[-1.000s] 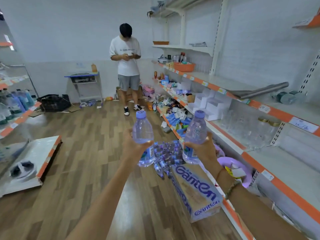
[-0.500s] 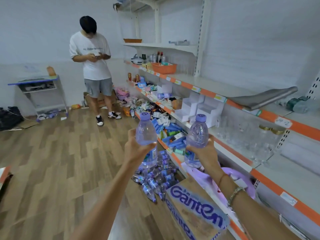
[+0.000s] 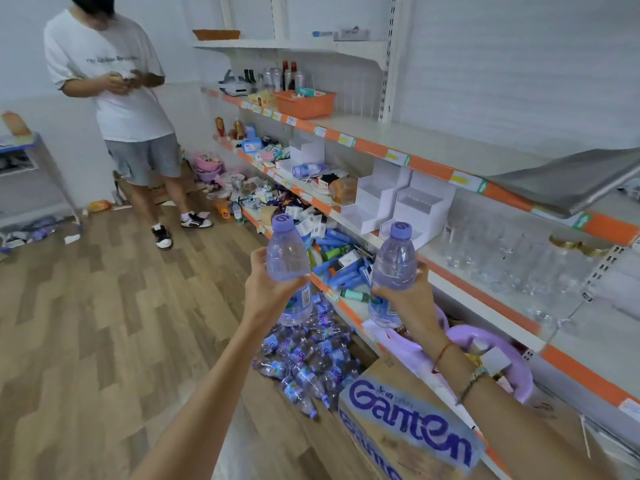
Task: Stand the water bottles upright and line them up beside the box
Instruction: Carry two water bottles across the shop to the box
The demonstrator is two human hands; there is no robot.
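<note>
- Head view: the left hand (image 3: 268, 292) is curled round the middle of a clear water bottle (image 3: 289, 268), thumb side toward the camera, holding it upright in the air with its purple cap on top.
- Right hand (image 3: 405, 299) wraps a second water bottle (image 3: 394, 271) at its label band, also upright and capped in purple; the two bottles stand apart from each other at about the same height.
- Below and between the hands, a heap of bottles (image 3: 304, 355) lies on its side on the wooden floor (image 3: 104, 323), labels and caps pointing every way.
- Just beside that heap, nearer the camera, sits the cardboard box (image 3: 408, 420) printed with blue lettering; its far corner touches the pile.
- Under the right forearm a lilac basin (image 3: 491, 351) rests against the foot of the shelving (image 3: 433, 161), whose orange-edged boards carry white display stands, clear glasses and an orange basket.
- Farther off on the left, another person in a white T-shirt (image 3: 114, 81) stands on the floor, and part of a blue-topped desk (image 3: 20, 143) shows at the left edge.
</note>
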